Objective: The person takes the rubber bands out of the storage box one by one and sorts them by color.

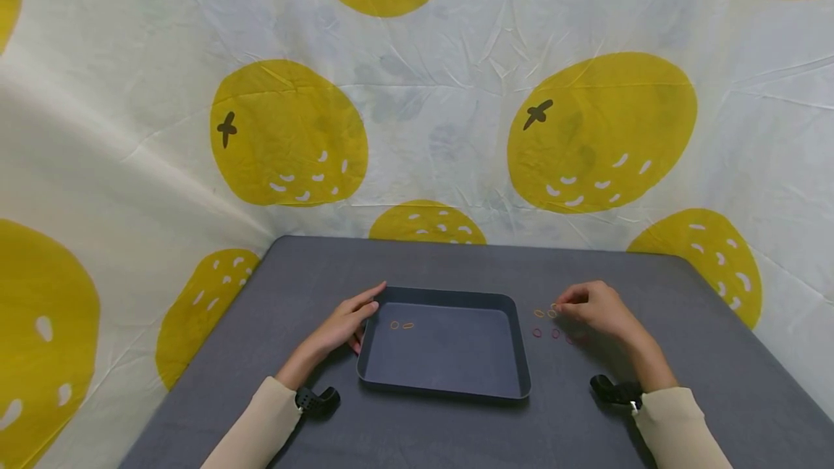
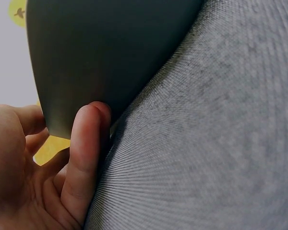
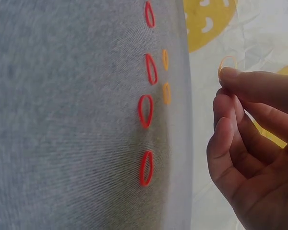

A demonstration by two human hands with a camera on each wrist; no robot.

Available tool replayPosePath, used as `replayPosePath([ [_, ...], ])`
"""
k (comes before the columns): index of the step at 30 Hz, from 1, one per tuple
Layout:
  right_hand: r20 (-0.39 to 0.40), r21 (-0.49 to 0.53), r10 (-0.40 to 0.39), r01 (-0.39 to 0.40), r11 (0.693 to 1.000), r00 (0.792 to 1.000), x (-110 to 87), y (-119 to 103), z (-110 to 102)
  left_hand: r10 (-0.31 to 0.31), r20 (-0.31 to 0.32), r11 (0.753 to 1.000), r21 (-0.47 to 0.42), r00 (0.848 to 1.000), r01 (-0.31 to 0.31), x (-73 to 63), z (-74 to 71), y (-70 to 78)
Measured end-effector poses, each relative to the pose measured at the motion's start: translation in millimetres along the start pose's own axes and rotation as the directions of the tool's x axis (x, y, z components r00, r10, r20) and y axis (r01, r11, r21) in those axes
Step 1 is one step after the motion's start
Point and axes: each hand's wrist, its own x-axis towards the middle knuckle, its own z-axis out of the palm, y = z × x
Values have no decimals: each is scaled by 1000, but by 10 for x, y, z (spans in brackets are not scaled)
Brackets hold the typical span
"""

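Observation:
A dark grey rectangular tray (image 1: 443, 391) lies on the table. My left hand (image 1: 345, 322) grips its left side near the far corner; in the left wrist view, fingers (image 2: 85, 139) press the outer wall. Inside the tray lie two orange-yellow rubber bands (image 1: 407, 325), side by side. Right of the tray, my right hand (image 1: 599, 307) is raised above the table and pinches a yellow rubber band (image 3: 228, 56) between thumb and fingertips. Below that hand, two yellow rubber bands (image 3: 166, 93) and several red rubber bands (image 3: 145, 111) lie in rows on the table.
The grey cloth-covered table (image 1: 430, 436) ends at a back edge against a white curtain (image 1: 443, 114) printed with yellow fruit. A black strap device (image 1: 318, 402) sits on the left wrist, and another band (image 1: 615, 391) on the right.

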Motion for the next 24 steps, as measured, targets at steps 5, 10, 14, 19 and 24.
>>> replayPosePath([
  [5, -2, 5, -3, 3, 1000, 1000, 7, -50, -20, -3, 0, 1000, -9, 1000, 3, 6, -3, -2],
  [10, -13, 5, -14, 14, 1000, 1000, 14, -95, -32, -8, 2, 1000, -17, 1000, 8, 20, -6, 2],
  [14, -2, 17, -21, 21, 1000, 1000, 19, -133, -35, -2, 4, 1000, -17, 1000, 2, 26, -7, 7],
  [19, 6, 17, -20, 20, 1000, 1000, 23, -185, -36, 4, 9, 1000, -24, 1000, -4, 11, -10, 9],
  [24, 7, 22, -24, 24, 999, 1000, 25, -234, -44, 7, 5, 1000, -23, 1000, -7, 6, -14, 5],
])
